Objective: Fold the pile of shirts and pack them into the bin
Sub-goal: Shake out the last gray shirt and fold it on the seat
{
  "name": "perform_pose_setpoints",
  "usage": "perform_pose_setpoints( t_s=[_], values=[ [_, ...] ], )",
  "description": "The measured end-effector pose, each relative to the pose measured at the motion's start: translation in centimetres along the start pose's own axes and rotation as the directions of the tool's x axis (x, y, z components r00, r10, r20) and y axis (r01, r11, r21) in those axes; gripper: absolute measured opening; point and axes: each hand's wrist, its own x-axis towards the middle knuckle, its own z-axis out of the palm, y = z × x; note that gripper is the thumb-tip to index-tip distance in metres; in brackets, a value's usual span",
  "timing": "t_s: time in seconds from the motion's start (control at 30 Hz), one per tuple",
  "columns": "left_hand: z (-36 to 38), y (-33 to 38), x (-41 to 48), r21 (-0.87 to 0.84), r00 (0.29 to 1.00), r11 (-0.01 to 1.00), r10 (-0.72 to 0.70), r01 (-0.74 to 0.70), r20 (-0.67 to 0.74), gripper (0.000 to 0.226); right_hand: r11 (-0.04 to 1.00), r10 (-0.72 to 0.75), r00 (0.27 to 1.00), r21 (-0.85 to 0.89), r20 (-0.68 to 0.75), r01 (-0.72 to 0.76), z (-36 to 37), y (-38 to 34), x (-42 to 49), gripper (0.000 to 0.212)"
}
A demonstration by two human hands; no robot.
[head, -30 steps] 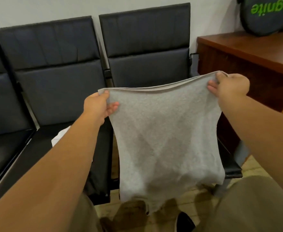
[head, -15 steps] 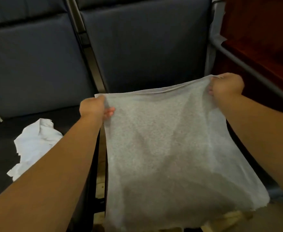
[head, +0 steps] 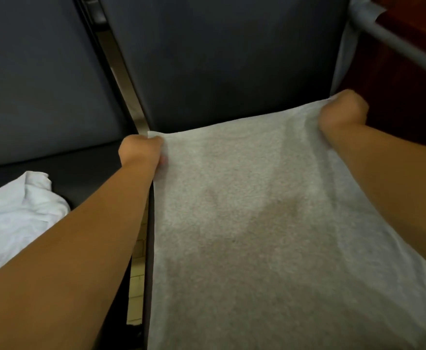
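Head view: white shirt [head: 22, 213] crumpled on the left chair seat [head: 88, 173], then left hand [head: 140, 154], fingers clamped on the grey shirt [head: 257, 236] at its far-left corner, cloth spread over the right chair [head: 219, 59], long axis running from the person toward the backrest, right hand [head: 343, 111] fisted on the far-right corner.

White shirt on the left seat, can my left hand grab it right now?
Probably not yet: the left hand grips a corner of the grey shirt. The way to the white shirt looks free once it lets go.
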Motion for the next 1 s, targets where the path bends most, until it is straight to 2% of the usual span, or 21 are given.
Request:
perform_pose_setpoints(
  t_s=[0.07, 0.13, 0.2, 0.3, 0.4, 0.5, 0.6, 0.7, 1.0],
  values=[
    [0.3, 0.2, 0.2, 0.084, 0.993, 0.990, 0.116, -0.114, -0.017, 0.027, 0.999, -0.040, 0.999, -0.035, -0.007, 0.040, 0.3, -0.1, 0.1, 0.037],
    [0.6, -0.4, -0.5, 0.131, 0.974, 0.973, 0.204, -0.191, -0.095, 0.041, 0.995, -0.087, 0.996, 0.041, 0.008, 0.087, 0.7, 0.2, -0.4, 0.047],
    [1.0, -0.7, -2.0, 0.192, 0.938, 0.937, 0.318, -0.290, -0.135, 0.042, 0.987, -0.158, 0.987, 0.025, 0.021, 0.157, 0.4, 0.3, -1.2, 0.052],
    [1.5, -1.4, -5.4, 0.369, 0.856, 0.796, 0.517, -0.480, -0.001, 0.040, 0.966, -0.236, 0.967, -0.088, 0.095, 0.244, 0.1, 0.4, -3.4, 0.051],
    [1.6, -2.3, -8.8, 0.438, 0.784, 0.662, 0.586, -0.608, 0.203, 0.054, 0.938, -0.257, 0.947, -0.186, 0.192, 0.292, -0.2, 1.2, -5.7, 0.058],
    [2.1, -3.4, -11.1, 0.479, 0.734, 0.559, 0.567, -0.676, 0.374, 0.070, 0.903, -0.247, 0.921, -0.274, 0.302, 0.332, -0.7, 2.5, -7.5, 0.075],
    [2.7, -4.7, -11.9, 0.564, 0.751, 0.496, 0.438, -0.660, 0.494, 0.074, 0.845, -0.234, 0.882, -0.363, 0.410, 0.393, -1.0, 3.6, -8.7, 0.090],
    [3.2, -5.8, -12.1, 0.605, 0.748, 0.442, 0.438, -0.662, 0.498, 0.076, 0.799, -0.217, 0.855, -0.417, 0.471, 0.433, -1.2, 4.5, -9.0, 0.095],
    [3.9, -5.3, -11.7, 0.633, 0.764, 0.438, 0.460, -0.639, 0.452, 0.078, 0.751, -0.233, 0.845, -0.463, 0.481, 0.471, -1.2, 4.8, -8.2, 0.093]
  ],
)
